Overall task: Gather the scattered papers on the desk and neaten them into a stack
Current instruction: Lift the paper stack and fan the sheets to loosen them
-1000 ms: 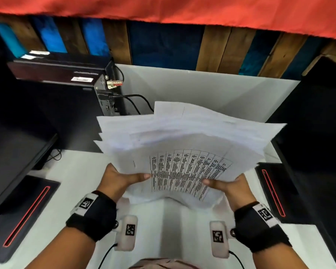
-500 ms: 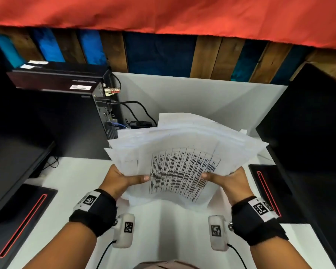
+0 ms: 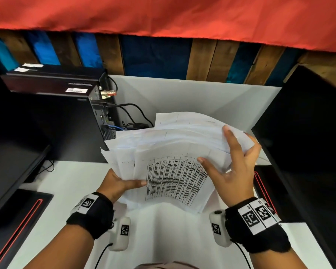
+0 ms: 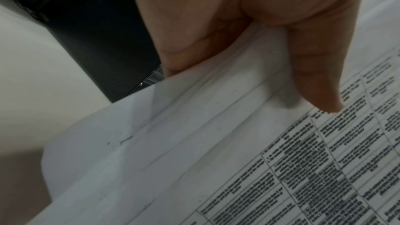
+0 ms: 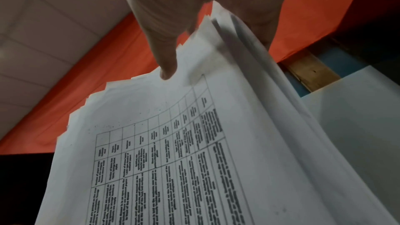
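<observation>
A loose bundle of white papers [image 3: 173,150] is held above the white desk [image 3: 163,233], its sheets fanned and uneven; the top sheet carries a printed table. My left hand [image 3: 120,183] grips the left edge, thumb on the top sheet, fingers hidden underneath. The left wrist view shows that thumb [image 4: 314,83] pressing on the papers [image 4: 194,160]. My right hand [image 3: 235,171] holds the upper right edge with spread fingers, thumb on the front. Seen from the right wrist, the papers [image 5: 173,160] run between the thumb [image 5: 166,54] and the fingers behind.
A black computer tower [image 3: 66,123] with cables [image 3: 132,113] stands at the left rear. Dark monitors flank the desk on the left [image 3: 12,152] and right [image 3: 308,152], each on a base with a red stripe [image 3: 17,220]. A white partition [image 3: 202,98] closes the back.
My right hand has slid from the bundle's lower right corner up along its right edge, fingers now spread. The bundle has tilted and drawn together a little. The left hand keeps its grip.
</observation>
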Demonstrator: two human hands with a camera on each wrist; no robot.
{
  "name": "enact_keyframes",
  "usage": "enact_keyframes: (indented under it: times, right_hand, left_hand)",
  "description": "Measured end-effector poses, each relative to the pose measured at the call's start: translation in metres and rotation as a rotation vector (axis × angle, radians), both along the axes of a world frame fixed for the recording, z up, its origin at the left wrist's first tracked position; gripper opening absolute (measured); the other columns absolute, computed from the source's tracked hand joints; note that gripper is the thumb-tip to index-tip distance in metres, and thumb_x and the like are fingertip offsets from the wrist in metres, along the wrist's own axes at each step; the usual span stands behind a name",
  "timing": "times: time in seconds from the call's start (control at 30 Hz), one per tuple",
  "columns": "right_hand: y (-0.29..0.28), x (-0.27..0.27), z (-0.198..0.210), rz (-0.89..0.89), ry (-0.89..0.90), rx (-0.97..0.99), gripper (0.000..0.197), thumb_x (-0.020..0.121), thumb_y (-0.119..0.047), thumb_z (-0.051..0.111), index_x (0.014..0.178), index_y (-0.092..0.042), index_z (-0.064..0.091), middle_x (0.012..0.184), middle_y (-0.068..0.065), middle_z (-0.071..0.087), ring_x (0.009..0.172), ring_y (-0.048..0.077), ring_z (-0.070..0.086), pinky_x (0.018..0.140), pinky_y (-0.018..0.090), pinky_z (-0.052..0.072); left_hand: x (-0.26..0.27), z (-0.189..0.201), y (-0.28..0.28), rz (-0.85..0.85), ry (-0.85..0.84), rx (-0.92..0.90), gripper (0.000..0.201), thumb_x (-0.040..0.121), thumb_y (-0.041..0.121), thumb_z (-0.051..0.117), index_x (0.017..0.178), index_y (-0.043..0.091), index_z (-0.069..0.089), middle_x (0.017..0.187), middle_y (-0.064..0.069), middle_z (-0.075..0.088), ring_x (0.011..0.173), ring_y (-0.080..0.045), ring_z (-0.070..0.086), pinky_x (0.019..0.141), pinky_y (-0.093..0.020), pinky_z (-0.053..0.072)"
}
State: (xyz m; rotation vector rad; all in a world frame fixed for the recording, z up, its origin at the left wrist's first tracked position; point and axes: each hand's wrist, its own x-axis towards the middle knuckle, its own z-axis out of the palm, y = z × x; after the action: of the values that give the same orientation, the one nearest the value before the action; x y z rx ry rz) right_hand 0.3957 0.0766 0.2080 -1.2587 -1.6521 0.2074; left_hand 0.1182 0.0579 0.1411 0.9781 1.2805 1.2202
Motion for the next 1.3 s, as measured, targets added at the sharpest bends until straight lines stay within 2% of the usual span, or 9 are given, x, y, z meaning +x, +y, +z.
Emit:
enact_keyframes:
  times: [0.17,0.33,0.5,0.67,0.77,0.87,0.93,1.03,1.3]
  right_hand:
    - [0.000,0.000,0.003,-0.018,0.028,0.063,0.051,0.067,-0.023,0.086,0.113,-0.016,0.065,0.123,0.002,0.034,0.123,-0.019,0.027,0.100,0.000,0.030]
    - [-0.003,-0.005,0.008,0.049,0.023,0.069,0.043,0.070,-0.024,0.083,0.111,-0.022,0.067,0.128,0.018,0.038,0.126,-0.011,0.031,0.106,0.014,0.036]
    - [-0.005,-0.005,0.008,0.024,-0.010,0.090,0.049,0.073,-0.028,0.079,0.119,-0.022,0.063,0.131,0.018,0.036,0.126,-0.011,0.030,0.102,0.005,0.031]
    - [-0.005,-0.006,0.013,0.039,-0.047,0.088,0.033,0.079,-0.036,0.071,0.108,-0.020,0.072,0.131,0.018,0.038,0.128,-0.010,0.029,0.102,0.005,0.030]
    - [-0.009,-0.011,0.019,-0.067,-0.155,0.136,0.050,0.076,-0.045,0.071,0.121,-0.023,0.065,0.141,0.015,0.029,0.136,0.010,0.028,0.110,0.036,0.035]
    - [-0.013,-0.026,0.030,-0.175,-0.404,0.219,0.067,0.077,-0.059,0.064,0.135,-0.029,0.049,0.149,0.011,0.023,0.143,0.034,0.021,0.111,0.067,0.014]
    - [-0.016,-0.041,0.036,-0.132,-0.589,0.197,0.072,0.080,-0.065,0.054,0.142,-0.032,0.038,0.155,0.007,0.022,0.146,0.034,0.016,0.109,0.072,0.002]
    - [-0.022,-0.061,0.033,-0.002,-0.833,0.086,0.067,0.083,-0.071,0.043,0.144,-0.043,0.035,0.160,-0.001,0.022,0.149,0.029,0.014,0.103,0.078,0.002]
    - [-0.029,-0.076,0.037,0.154,-0.903,0.008,0.059,0.086,-0.067,0.044,0.141,-0.049,0.035,0.156,-0.004,0.033,0.147,0.025,0.024,0.102,0.078,0.005]
  left_hand:
    - [-0.002,-0.005,-0.002,-0.002,0.008,-0.035,0.047,0.053,-0.005,0.087,0.094,0.016,0.076,0.101,-0.007,0.077,0.097,-0.021,0.073,0.094,-0.046,0.052]
    - [-0.004,-0.008,-0.004,-0.018,0.016,-0.044,0.056,0.048,0.005,0.092,0.100,0.020,0.075,0.103,-0.006,0.076,0.099,-0.022,0.072,0.095,-0.049,0.051]
    - [-0.005,-0.009,-0.003,0.001,0.030,-0.035,0.069,0.045,0.008,0.093,0.109,0.018,0.069,0.106,-0.003,0.076,0.101,-0.020,0.071,0.094,-0.046,0.052]
    - [-0.006,-0.013,-0.002,0.011,0.029,-0.025,0.076,0.043,0.013,0.092,0.114,0.017,0.066,0.107,-0.002,0.075,0.101,-0.017,0.070,0.088,-0.037,0.055]
    - [-0.004,-0.014,-0.001,0.017,0.029,-0.006,0.058,0.057,-0.005,0.086,0.106,0.018,0.068,0.100,0.003,0.077,0.097,-0.014,0.071,0.078,-0.023,0.058]
    - [-0.003,-0.014,-0.001,0.015,0.035,0.010,0.052,0.062,-0.013,0.080,0.102,0.018,0.068,0.096,0.005,0.078,0.096,-0.014,0.071,0.073,-0.020,0.058]
    - [-0.004,-0.016,-0.002,0.022,0.032,0.016,0.054,0.060,-0.010,0.081,0.106,0.017,0.068,0.100,0.001,0.077,0.097,-0.015,0.072,0.079,-0.025,0.058]
    - [-0.006,-0.018,-0.001,0.027,0.033,0.031,0.059,0.059,-0.008,0.083,0.110,0.016,0.067,0.106,-0.003,0.075,0.100,-0.016,0.071,0.086,-0.032,0.057]
    - [-0.009,-0.017,-0.002,-0.022,0.039,0.093,0.069,0.060,-0.008,0.084,0.119,0.020,0.062,0.114,0.000,0.073,0.105,-0.011,0.068,0.085,-0.026,0.057]
